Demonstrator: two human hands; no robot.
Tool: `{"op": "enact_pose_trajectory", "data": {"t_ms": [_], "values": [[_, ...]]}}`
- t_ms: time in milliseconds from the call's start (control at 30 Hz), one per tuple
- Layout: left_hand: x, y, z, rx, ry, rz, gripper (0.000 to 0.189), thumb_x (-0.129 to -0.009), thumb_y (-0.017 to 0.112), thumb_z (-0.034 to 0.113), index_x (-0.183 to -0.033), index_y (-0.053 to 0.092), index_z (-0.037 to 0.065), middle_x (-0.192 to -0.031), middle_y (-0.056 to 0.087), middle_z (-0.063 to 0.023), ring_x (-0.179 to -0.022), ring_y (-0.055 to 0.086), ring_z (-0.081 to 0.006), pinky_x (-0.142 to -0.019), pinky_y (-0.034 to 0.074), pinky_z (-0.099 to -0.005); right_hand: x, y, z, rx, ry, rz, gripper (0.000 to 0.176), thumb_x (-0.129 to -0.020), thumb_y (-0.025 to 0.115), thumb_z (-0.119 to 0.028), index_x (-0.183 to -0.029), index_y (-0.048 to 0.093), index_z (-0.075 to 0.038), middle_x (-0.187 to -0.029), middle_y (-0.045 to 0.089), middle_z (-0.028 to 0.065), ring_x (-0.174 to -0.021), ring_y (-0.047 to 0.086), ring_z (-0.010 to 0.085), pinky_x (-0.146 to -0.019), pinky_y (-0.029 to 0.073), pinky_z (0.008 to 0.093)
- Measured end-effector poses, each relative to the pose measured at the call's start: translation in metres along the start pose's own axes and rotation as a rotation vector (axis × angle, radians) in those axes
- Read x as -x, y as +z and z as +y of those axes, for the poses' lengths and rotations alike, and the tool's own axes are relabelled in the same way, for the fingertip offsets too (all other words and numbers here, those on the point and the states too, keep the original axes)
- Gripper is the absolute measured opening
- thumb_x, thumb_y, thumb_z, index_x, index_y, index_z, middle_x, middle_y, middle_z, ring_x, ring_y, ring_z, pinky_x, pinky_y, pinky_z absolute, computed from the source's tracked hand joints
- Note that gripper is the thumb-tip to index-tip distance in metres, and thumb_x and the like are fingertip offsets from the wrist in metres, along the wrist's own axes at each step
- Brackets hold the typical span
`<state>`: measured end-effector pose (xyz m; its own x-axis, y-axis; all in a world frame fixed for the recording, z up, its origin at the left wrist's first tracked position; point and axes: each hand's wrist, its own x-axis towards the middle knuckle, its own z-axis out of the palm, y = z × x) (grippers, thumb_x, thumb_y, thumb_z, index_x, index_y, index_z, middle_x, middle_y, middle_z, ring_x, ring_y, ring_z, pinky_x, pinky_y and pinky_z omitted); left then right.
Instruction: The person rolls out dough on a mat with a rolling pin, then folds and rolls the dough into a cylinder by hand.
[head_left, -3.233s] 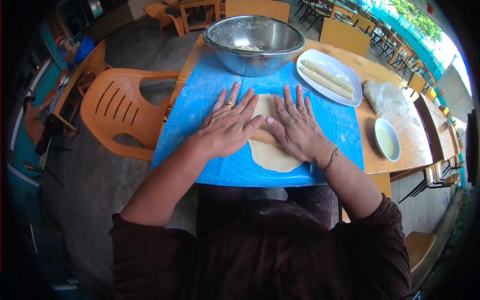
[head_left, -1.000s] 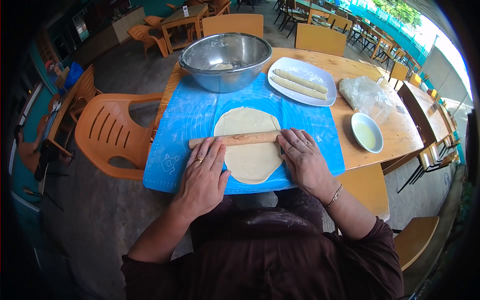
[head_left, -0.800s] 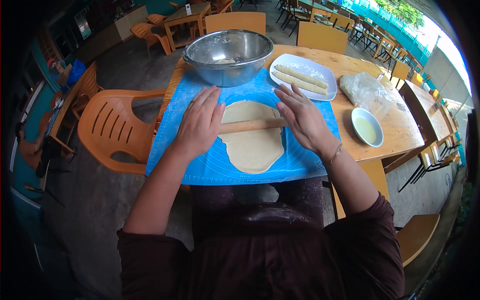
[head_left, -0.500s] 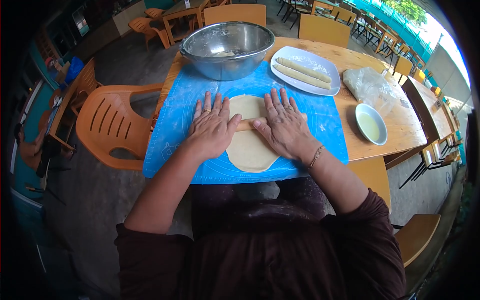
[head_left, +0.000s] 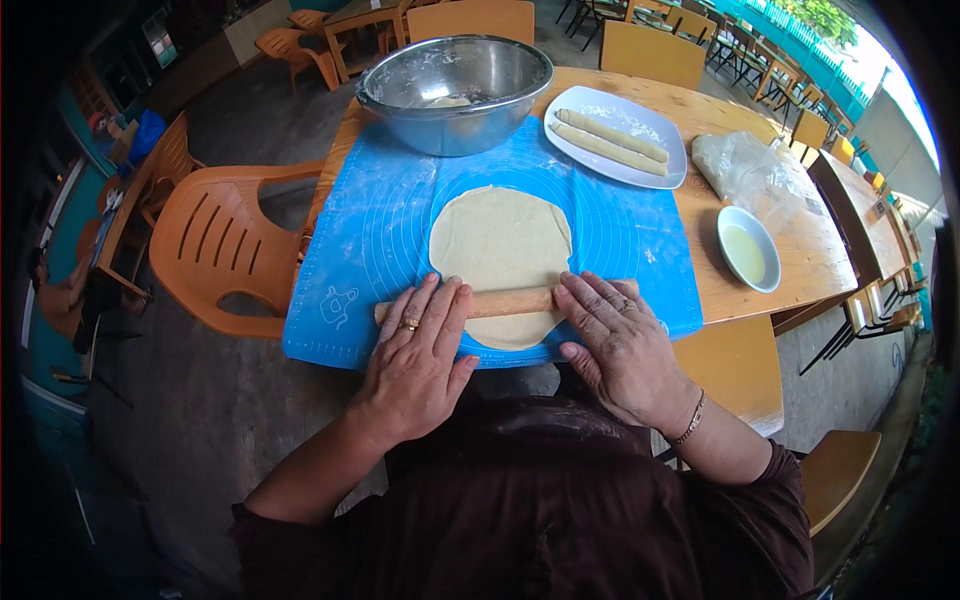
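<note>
A flattened sheet of pale dough [head_left: 500, 238] lies on a blue silicone mat [head_left: 340, 250] printed with circles. Across its near end rests a wooden rolling pin [head_left: 512, 302]. My left hand [head_left: 418, 350] lies with outstretched fingers over the pin's left end, a ring on one finger. On the right end, my right hand [head_left: 625, 350] presses with its fingers stretched flat, a bracelet at the wrist. Neither hand wraps around the pin; both palms hang over the mat's near edge.
Behind the dough stands a steel bowl [head_left: 455, 125] with some dough inside. A white plate [head_left: 660, 125] holds two dough strips. To the right are a clear plastic bag [head_left: 745, 165] and a small bowl of pale liquid [head_left: 748, 250]. An orange chair [head_left: 215, 240] stands left.
Both hands and the rolling pin have come toward my body, from the dough's middle to its near end. The dough's far part is now uncovered and looks wider.
</note>
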<state>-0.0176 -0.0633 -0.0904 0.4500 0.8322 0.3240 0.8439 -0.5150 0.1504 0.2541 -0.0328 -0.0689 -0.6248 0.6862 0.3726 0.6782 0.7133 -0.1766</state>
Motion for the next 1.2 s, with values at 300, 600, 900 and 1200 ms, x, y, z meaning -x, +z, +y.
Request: {"op": "enact_pose_trajectory", "data": {"t_ms": [300, 600, 900, 1200], "values": [[0.02, 0.003, 0.002, 0.072, 0.066, 0.051, 0.056, -0.097, 0.054, 0.018, -0.147, 0.044, -0.006, -0.151, 0.047, -0.0232, -0.142, 0.041, -0.0421, -0.119, 0.028, -0.0539, 0.008, 0.003, 0.004, -0.139, 0.017, 0.175, 0.029, -0.079, 0.07, 0.0, -0.108, 0.071, -0.002, -0.115, 0.074, 0.0146, -0.107, 0.069, 0.031, -0.093, 0.051, 0.0432], [-0.004, 0.01, 0.0, 0.066, 0.005, 0.1, 0.065, -0.099, 0.053, 0.028, -0.148, 0.038, -0.012, -0.154, 0.04, -0.0302, -0.148, 0.031, -0.0464, -0.121, 0.021, -0.0573, -0.027, 0.025, 0.017, -0.06, 0.178, 0.08, 0.041, -0.097, 0.062, -0.026, -0.126, 0.063, 0.002, -0.14, 0.057, 0.0246, -0.134, 0.049, 0.0422, -0.108, 0.041, 0.0507], [-0.06, 0.01, -0.015, -0.034, -0.173, -0.109, 0.071, -0.107, 0.037, 0.04, -0.151, 0.031, -0.015, -0.161, 0.026, -0.0339, -0.153, 0.016, -0.0481, -0.125, 0.011, -0.0533, -0.047, 0.032, 0.021, 0.122, 0.168, -0.108, 0.061, -0.107, 0.043, -0.042, -0.146, 0.048, 0.003, -0.158, 0.038, 0.026, -0.151, 0.026, 0.0444, -0.122, 0.024, 0.056], [-0.005, -0.012, -0.004, 0.159, 0.046, -0.158, 0.074, -0.105, 0.043, 0.043, -0.15, 0.031, -0.015, -0.16, 0.028, -0.0331, -0.153, 0.019, -0.0471, -0.125, 0.015, -0.0534, -0.012, 0.004, 0.01, -0.156, -0.005, -0.115, 0.051, -0.101, 0.057, -0.029, -0.14, 0.053, 0.003, -0.151, 0.048, 0.0256, -0.143, 0.042, 0.0435, -0.118, 0.034, 0.0503]]}}
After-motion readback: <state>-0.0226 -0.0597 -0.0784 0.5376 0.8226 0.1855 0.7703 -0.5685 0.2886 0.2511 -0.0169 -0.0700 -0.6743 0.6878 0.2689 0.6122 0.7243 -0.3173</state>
